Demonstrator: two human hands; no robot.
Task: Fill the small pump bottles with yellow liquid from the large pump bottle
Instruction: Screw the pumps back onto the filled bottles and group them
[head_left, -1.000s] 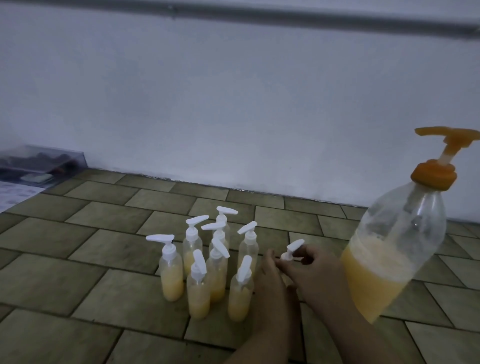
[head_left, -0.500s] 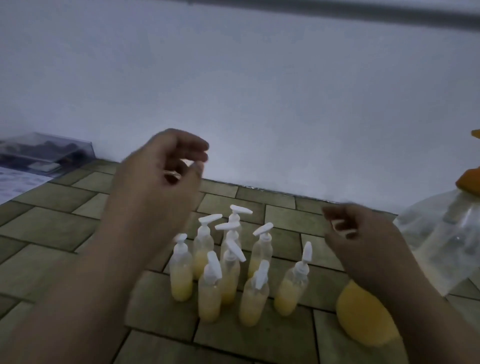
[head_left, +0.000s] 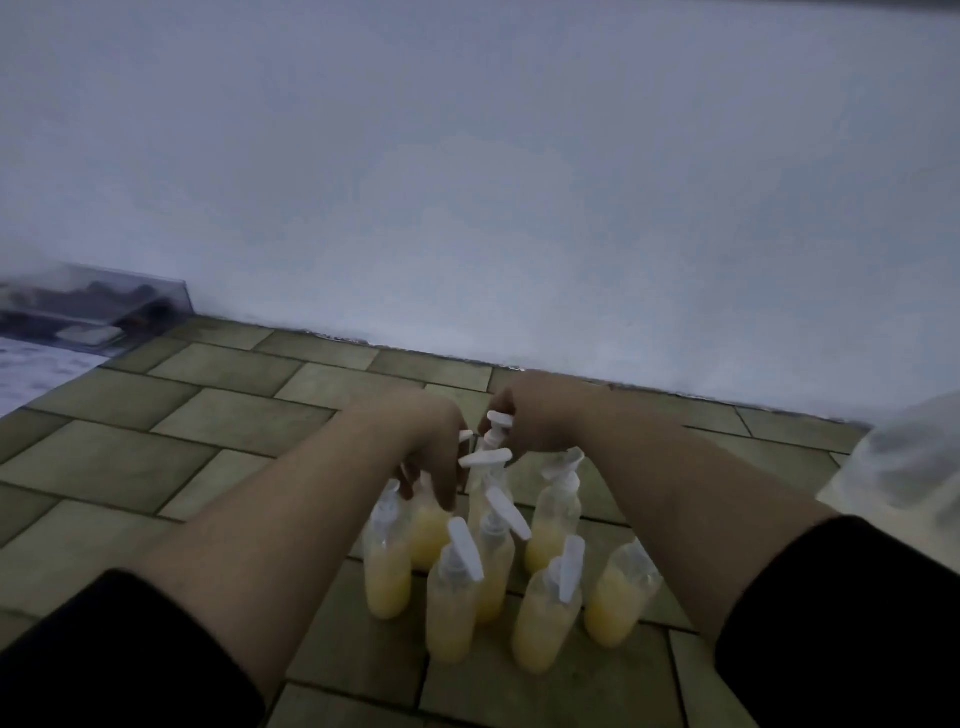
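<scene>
Several small clear pump bottles (head_left: 451, 608) with white pump heads stand clustered on the tiled floor, each partly filled with yellow liquid. My left hand (head_left: 431, 447) reaches over the back left of the cluster, fingers curled down round a bottle top, and a white nozzle tip pokes out beside it. My right hand (head_left: 530, 421) is curled at the pump head of the rearmost bottle (head_left: 491, 467). The large pump bottle (head_left: 906, 467) shows only as a blurred clear shape at the right edge; its pump is out of view.
A pale wall (head_left: 467, 208) rises just behind the bottles. A clear plastic box (head_left: 93, 306) with dark contents sits at the far left by the wall, with a white sheet (head_left: 31, 374) in front of it. Olive floor tiles (head_left: 156, 441) stretch to the left.
Both hands dropped from mid-air onto the bottle cluster and now close on pump heads at its back. The view tilted, pushing the large bottle further off to the right.
</scene>
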